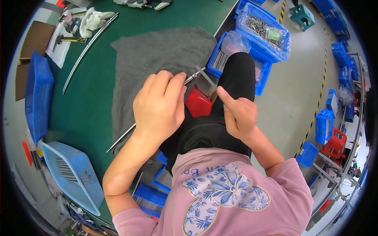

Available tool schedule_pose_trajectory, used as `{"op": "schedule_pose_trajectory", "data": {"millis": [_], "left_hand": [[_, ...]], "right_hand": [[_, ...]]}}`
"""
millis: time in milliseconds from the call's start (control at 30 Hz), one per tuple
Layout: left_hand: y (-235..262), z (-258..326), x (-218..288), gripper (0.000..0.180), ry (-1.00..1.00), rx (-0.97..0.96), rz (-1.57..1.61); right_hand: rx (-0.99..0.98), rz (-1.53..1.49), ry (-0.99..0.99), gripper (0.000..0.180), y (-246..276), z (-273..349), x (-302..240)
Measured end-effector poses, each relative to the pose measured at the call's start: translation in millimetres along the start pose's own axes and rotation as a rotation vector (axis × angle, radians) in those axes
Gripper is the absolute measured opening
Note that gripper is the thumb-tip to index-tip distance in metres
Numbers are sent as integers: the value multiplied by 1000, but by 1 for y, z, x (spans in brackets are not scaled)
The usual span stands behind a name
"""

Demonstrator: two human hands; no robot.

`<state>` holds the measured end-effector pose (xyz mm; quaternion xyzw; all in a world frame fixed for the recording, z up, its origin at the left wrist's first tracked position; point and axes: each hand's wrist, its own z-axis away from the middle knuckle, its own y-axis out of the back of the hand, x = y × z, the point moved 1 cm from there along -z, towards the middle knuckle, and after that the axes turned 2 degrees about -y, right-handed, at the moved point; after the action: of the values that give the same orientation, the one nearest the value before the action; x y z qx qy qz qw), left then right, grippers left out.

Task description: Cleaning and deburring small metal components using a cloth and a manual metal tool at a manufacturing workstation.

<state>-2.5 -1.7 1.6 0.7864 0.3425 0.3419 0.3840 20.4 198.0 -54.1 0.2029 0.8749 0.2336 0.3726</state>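
My left hand [159,106] is closed around a thin, shiny metal rod [122,138] that slants from lower left to upper right, past the edge of the table. Its upper end, with a stepped collar, sticks out beyond my fingertips. A narrow pale grey strip [205,77] crosses the rod's tip and runs down toward my right hand [241,115]. That hand has its fingers curled, with one digit stretched toward the strip's lower end, where a brownish curl shows. The grip on the strip is partly hidden. Beneath the rod a grey cloth [157,51] covers part of the green table.
Another metal rod [87,50] lies on the table [84,110], near a white glove [93,21] and calipers [71,39]. Blue baskets [84,169] stand at the left edge. Blue bins [262,80] of metal parts sit beyond my knee, and a red stool [199,103] is below.
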Motion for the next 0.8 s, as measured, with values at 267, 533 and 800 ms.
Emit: {"op": "schedule_pose_trajectory", "data": {"millis": [267,533,800], "left_hand": [[-5,5,1,19,64,56,110],[-7,5,-3,18,71,68,202],[-14,-6,-5,21,17,73,320]], "right_hand": [[16,-2,-1,55,-18,13,1],[22,71,43,58,-30,20,3],[99,203,63,51,-32,15,3]]}}
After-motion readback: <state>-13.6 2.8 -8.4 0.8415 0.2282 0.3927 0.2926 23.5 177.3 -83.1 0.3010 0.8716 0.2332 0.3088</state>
